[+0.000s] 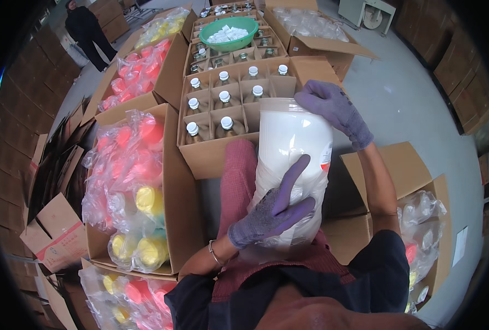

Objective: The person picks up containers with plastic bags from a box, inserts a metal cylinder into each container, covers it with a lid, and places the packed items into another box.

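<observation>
A large white cylindrical container (296, 132) stands tilted over my lap, its lower part wrapped in crinkled clear plastic film (277, 173). A small printed label shows at its right side. My right hand (331, 107), in a purple-grey work glove, has its fingers curled over the container's upper right rim and the film there. Lower down, my left hand (273, 210), gloved alike, holds the container's wrapped side with index finger and thumb spread. Just beyond is a divided carton (219, 152) of clear bottles (229, 128) with white caps. The container's base is hidden.
Cartons of bagged pink and yellow cups (151, 202) line my left. A green basin (244, 41) of white caps rests on the farther bottle carton. To my right an open carton (440, 247) holds bagged items. A person (87, 31) stands far left.
</observation>
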`<state>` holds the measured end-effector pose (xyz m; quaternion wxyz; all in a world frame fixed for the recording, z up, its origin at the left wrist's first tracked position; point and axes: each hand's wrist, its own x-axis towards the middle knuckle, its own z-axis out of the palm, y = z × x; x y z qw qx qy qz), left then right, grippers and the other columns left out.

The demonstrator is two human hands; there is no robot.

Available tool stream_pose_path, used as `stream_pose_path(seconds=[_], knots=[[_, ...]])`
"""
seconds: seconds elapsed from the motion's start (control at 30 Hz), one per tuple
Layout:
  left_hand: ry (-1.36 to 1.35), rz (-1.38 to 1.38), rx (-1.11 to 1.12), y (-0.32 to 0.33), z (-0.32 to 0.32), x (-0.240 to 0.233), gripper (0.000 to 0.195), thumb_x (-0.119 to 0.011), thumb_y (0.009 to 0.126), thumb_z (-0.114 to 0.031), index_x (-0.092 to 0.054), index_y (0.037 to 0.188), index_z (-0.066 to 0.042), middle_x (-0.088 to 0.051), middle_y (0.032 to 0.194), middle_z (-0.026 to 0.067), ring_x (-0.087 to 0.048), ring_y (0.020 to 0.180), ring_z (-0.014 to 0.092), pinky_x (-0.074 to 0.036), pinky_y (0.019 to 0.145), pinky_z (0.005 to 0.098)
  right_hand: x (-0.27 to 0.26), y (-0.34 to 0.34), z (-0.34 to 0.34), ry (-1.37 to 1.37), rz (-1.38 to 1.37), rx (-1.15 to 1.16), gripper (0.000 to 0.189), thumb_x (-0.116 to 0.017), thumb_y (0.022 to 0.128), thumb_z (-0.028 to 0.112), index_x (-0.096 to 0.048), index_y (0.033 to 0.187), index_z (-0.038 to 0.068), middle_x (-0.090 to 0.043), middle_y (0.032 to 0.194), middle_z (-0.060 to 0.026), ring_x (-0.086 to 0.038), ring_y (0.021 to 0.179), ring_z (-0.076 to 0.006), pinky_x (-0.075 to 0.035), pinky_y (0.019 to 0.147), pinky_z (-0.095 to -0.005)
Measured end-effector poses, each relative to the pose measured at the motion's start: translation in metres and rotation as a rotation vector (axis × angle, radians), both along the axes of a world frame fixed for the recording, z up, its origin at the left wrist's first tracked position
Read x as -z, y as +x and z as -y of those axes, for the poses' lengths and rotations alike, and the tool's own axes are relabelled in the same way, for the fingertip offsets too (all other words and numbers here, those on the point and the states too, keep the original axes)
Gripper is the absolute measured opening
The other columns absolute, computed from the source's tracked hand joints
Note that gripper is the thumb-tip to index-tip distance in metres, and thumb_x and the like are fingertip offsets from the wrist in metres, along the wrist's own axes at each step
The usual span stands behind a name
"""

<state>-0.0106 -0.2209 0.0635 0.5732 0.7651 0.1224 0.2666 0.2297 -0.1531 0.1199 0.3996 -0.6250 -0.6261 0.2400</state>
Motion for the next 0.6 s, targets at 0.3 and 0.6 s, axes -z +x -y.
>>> stream_pose_path(seconds=[0.3, 0.6], knots=[[-0.382, -0.212, 0.017, -0.054, -0.087, 0.026, 0.05, -0.05, 0.097, -0.02, -0.041, 0.14, 0.004, -0.058, 0.13, 0.0127, -0.057, 0.113, 0.017, -0.046, 0.094, 0.0323, -0.085, -0.01, 0.068, -0.203, 0.059, -0.429, 0.026, -0.063, 0.09, 0.03, -0.063, 0.101, 0.006, -0.058, 0.077, -0.0033, -0.054, 0.07, -0.0112, -0.045, 0.068, -0.0269], [-0.291, 0.123, -0.132, 0.025, -0.124, 0.16, 0.04, -0.041, 0.101, -0.023, -0.051, 0.13, 0.003, -0.061, 0.124, 0.012, -0.058, 0.11, 0.016, -0.046, 0.095, 0.0326, -0.116, -0.056, 0.065, 0.093, 0.596, -1.004, 0.041, -0.074, 0.078, 0.026, -0.063, 0.116, 0.013, -0.062, 0.094, -0.0042, -0.054, 0.09, -0.0272, -0.043, 0.082, -0.0384]])
